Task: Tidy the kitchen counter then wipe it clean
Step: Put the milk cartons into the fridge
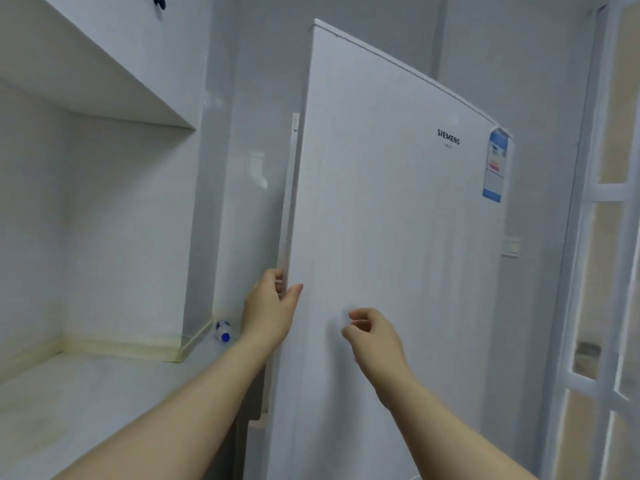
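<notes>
White counter (86, 393), left grip (270, 306) round fridge handle (290, 202), right grip (374, 337) loose, apparently empty

fridge door (398, 237): smooth, faintly brushed white | wall panel (242, 168): glossy | bottle (224, 330): clear plastic

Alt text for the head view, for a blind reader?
A person's left hand grips the handle of a white fridge door; the right hand hangs loosely curled and empty before it. A bottle is on the counter.
</notes>
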{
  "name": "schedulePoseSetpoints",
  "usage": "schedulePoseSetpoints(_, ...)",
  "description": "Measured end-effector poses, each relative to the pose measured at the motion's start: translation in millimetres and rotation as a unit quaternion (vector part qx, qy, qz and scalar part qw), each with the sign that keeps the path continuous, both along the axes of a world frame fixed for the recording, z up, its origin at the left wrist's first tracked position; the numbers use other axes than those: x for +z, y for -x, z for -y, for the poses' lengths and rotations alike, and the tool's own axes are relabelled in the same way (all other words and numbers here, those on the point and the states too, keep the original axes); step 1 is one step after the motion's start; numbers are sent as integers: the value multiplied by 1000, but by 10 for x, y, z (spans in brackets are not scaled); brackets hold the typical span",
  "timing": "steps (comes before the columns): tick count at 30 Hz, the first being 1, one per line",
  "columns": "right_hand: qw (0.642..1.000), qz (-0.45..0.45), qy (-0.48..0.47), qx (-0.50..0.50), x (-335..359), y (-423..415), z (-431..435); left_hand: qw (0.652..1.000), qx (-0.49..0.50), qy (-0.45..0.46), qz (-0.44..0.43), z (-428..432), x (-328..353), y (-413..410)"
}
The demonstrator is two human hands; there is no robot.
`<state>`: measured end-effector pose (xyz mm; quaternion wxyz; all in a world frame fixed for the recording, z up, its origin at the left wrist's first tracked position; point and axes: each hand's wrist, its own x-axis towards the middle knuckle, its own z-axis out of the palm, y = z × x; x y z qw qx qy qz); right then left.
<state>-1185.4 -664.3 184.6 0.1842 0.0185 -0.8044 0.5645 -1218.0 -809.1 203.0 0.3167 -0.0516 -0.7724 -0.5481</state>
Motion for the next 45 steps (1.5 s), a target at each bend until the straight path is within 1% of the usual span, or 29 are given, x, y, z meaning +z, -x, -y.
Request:
schedulePoseSetpoints(4,1000,-4,-5,-1,32,624,256,999,-27,-21,36,315,20,632)
schedulePoseSetpoints(8,1000,7,-11,-12,11,1170,432,991,-78,-72,78,540,18,1235)
schedulePoseSetpoints(14,1000,9,-14,-23,19,1893,572,985,-103,-101,98,680,28,1953)
schedulePoseSetpoints(19,999,10,-42,-25,-30,2325,649,980,-118,-123,107,695,44,2402)
schedulePoseSetpoints(24,994,4,-86,-64,-52,2529,675,979,-136,-121,93,714,-5,2591)
schedulePoseSetpoints(27,993,6,-90,-82,-30,2563,704,979,-136,-122,86,715,-21,2621)
schedulePoseSetpoints(31,994,20,-73,-74,-31,2537,723,981,-115,-117,103,718,-12,2588)
schedulePoseSetpoints(36,996,48,-65,-41,-29,2424,739,987,-67,-46,138,728,-59,2427)
schedulePoseSetpoints(38,997,48,-59,-26,-23,2351,745,989,-27,-32,139,742,-116,2314)
schedulePoseSetpoints(40,996,44,-71,-27,-15,2274,739,990,-13,5,138,730,-153,2193)
schedulePoseSetpoints(41,994,37,-99,-40,-1,2244,737,991,-16,42,129,716,-157,2144)
schedulePoseSetpoints(43,980,21,-182,-71,6,2197,719,979,-22,177,95,681,-204,2090)
schedulePoseSetpoints(44,972,15,-223,-75,17,2176,707,961,-12,265,81,655,-223,2078)
schedulePoseSetpoints(45,963,18,-261,-68,21,2165,699,933,7,352,74,630,-250,2080)
